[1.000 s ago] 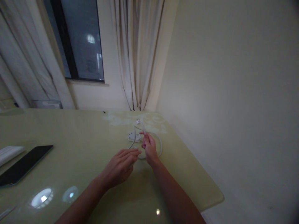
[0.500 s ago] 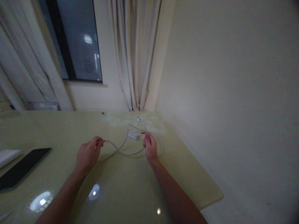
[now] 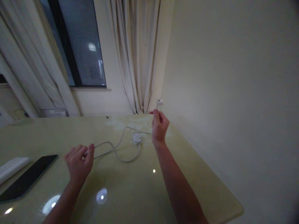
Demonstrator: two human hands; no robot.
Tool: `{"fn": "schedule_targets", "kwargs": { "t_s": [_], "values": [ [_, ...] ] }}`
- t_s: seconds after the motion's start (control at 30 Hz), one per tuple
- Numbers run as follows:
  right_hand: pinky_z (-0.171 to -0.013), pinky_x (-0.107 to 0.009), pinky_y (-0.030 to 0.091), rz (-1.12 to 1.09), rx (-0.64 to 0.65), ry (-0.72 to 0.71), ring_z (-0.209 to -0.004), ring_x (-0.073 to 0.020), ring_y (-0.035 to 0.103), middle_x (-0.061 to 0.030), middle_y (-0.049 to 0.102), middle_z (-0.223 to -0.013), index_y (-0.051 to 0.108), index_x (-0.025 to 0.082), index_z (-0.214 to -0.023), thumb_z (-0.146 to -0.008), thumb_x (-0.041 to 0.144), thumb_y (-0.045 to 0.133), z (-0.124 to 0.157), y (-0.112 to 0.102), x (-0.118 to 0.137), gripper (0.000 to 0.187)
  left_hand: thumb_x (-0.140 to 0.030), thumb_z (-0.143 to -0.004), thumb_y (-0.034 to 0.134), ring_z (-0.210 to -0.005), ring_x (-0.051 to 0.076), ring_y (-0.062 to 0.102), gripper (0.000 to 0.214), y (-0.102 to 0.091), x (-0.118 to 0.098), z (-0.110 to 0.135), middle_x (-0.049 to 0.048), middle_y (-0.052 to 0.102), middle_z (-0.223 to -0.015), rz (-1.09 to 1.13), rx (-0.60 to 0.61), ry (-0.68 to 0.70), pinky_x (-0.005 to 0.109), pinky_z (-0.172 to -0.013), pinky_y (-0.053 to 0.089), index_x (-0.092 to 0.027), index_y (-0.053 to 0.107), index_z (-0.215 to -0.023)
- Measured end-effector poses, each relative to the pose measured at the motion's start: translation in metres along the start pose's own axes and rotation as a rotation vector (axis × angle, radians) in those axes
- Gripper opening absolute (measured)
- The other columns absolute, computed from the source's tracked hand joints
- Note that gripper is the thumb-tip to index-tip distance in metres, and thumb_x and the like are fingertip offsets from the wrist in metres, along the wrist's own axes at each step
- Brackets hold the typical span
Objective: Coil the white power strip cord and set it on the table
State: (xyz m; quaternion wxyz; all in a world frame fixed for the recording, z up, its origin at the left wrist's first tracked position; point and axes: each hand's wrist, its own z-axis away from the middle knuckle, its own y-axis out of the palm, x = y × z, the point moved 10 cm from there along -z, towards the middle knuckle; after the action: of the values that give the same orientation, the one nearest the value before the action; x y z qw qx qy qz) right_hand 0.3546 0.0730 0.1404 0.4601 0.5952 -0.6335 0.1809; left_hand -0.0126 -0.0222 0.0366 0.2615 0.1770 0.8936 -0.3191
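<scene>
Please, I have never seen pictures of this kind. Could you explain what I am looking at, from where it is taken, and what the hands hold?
There is no machine here. A person wears a camera on the head, so the single view looks forward and down at that person's own two bare hands. The left hand pinches a white cable close to the yellow-green table. The right hand holds the cable's other end up in the air, with a small connector above the fingers. Between the hands the cable lies in loose curves on the table, past a small white block. A dark flat device lies at the left.
</scene>
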Motion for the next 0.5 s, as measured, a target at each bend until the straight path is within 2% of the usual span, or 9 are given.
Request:
{"fn": "schedule_targets", "kwargs": {
  "t_s": [0.03, 0.1, 0.17, 0.23, 0.3, 0.33, 0.4, 0.43, 0.5],
  "values": [
    [-0.052, -0.026, 0.024, -0.003, 0.029, 0.011, -0.058, -0.0121, 0.036, 0.0042, 0.042, -0.059, 0.079, 0.016, -0.101, -0.095, 0.065, 0.062, -0.002, 0.004, 0.002, 0.052, -0.047, -0.101, 0.051, -0.079, 0.026, 0.054, 0.044, -0.001, 0.002, -0.001, 0.005, 0.054, -0.07, -0.092, -0.019, -0.012, 0.041, -0.08, 0.037, -0.023, 0.05, -0.064],
    [-0.052, -0.026, 0.025, 0.0, 0.079, 0.02, -0.058, -0.0122, 0.038, 0.0037, 0.044, -0.059, 0.08, 0.016, -0.101, -0.095, 0.063, 0.064, -0.005, 0.009, 0.005, 0.05, -0.048, -0.103, 0.049, -0.097, 0.034, 0.063, 0.037, -0.009, 0.005, 0.0, 0.0125, 0.069, -0.094, -0.284, -0.117, -0.032, 0.05, -0.089, 0.041, -0.019, 0.069, -0.091],
    [-0.052, -0.025, 0.025, 0.002, 0.109, 0.016, -0.058, -0.0122, 0.039, 0.0037, 0.043, -0.058, 0.081, 0.017, -0.099, -0.094, 0.063, 0.065, -0.005, 0.01, 0.009, 0.049, -0.043, -0.104, 0.048, -0.119, 0.044, 0.06, 0.041, -0.007, 0.001, 0.002, 0.0213, 0.069, -0.129, -0.376, -0.144, -0.006, 0.062, -0.101, 0.037, -0.017, 0.069, -0.128],
    [-0.052, -0.025, 0.026, -0.01, 0.125, 0.009, -0.058, -0.012, 0.038, 0.0041, 0.042, -0.057, 0.082, 0.017, -0.098, -0.095, 0.063, 0.064, -0.003, 0.011, 0.014, 0.049, -0.034, -0.103, 0.049, -0.134, 0.047, 0.053, 0.045, 0.004, -0.016, 0.009, 0.0216, 0.06, -0.149, -0.382, -0.143, 0.107, 0.069, -0.112, 0.026, -0.021, 0.062, -0.144],
    [-0.051, -0.025, 0.025, -0.034, 0.149, 0.011, -0.056, -0.0109, 0.035, 0.0052, 0.038, -0.057, 0.082, 0.017, -0.098, -0.097, 0.062, 0.063, 0.001, 0.015, 0.02, 0.049, -0.026, -0.101, 0.049, -0.133, 0.042, 0.056, 0.042, 0.033, -0.043, 0.021, 0.0169, 0.065, -0.146, -0.273, -0.015, 0.27, 0.066, -0.117, 0.024, -0.027, 0.066, -0.139],
    [-0.05, -0.025, 0.023, -0.053, 0.165, 0.016, -0.054, -0.0102, 0.033, 0.0059, 0.036, -0.057, 0.082, 0.017, -0.098, -0.097, 0.062, 0.063, 0.004, 0.018, 0.024, 0.048, -0.027, -0.1, 0.05, -0.127, 0.039, 0.061, 0.038, 0.053, -0.059, 0.03, 0.016, 0.071, -0.136, -0.185, 0.091, 0.339, 0.061, -0.116, 0.029, -0.028, 0.071, -0.132],
    [-0.047, -0.025, 0.019, -0.105, 0.201, 0.041, -0.051, -0.0088, 0.026, 0.0075, 0.031, -0.057, 0.081, 0.017, -0.097, -0.098, 0.06, 0.062, 0.01, 0.024, 0.029, 0.047, -0.031, -0.1, 0.051, -0.111, 0.034, 0.068, 0.032, 0.108, -0.088, 0.052, 0.0147, 0.077, -0.116, -0.025, 0.447, 0.403, 0.052, -0.107, 0.042, -0.028, 0.075, -0.122],
    [-0.046, -0.025, 0.017, -0.137, 0.217, 0.064, -0.05, -0.0084, 0.022, 0.0082, 0.028, -0.056, 0.081, 0.017, -0.096, -0.099, 0.059, 0.063, 0.012, 0.027, 0.031, 0.046, -0.036, -0.099, 0.055, -0.111, 0.035, 0.068, 0.03, 0.13, -0.095, 0.061, 0.0161, 0.077, -0.116, 0.002, 0.557, 0.35, 0.051, -0.105, 0.043, -0.027, 0.075, -0.12],
    [-0.043, -0.024, 0.014, -0.206, 0.242, 0.122, -0.048, -0.0078, 0.017, 0.0095, 0.024, -0.056, 0.08, 0.017, -0.096, -0.097, 0.059, 0.064, 0.015, 0.031, 0.032, 0.045, -0.041, -0.09, 0.067, -0.119, 0.038, 0.064, 0.031, 0.163, -0.099, 0.067, 0.019, 0.074, -0.124, 0.063, 0.656, 0.156, 0.052, -0.105, 0.043, -0.023, 0.073, -0.115]
  ]
}}
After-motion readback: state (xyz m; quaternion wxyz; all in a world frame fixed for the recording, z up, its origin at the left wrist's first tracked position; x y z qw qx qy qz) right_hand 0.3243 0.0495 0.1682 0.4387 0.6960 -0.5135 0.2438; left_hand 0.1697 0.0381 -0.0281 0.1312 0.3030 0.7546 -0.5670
